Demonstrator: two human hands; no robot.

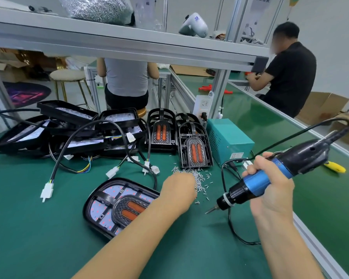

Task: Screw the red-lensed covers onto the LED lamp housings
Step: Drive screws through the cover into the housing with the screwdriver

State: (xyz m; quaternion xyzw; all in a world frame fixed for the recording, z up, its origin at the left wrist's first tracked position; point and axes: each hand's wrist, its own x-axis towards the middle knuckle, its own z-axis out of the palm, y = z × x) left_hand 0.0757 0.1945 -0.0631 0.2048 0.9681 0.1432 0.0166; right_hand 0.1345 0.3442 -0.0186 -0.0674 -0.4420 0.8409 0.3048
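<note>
The left hand [178, 188] reaches into the tiny screws [199, 178] mid-bench; I cannot tell its fingers. The right hand [270, 188] grips the screwdriver [256, 184]. The screws look slippery, so pinch one by its head

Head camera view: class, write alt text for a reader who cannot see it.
On a green bench, the right hand grips a blue electric screwdriver, while the left hand reaches into a pile of small screws. A lamp housing with a red-lensed cover lies nearest; more housings are stacked behind.
</note>
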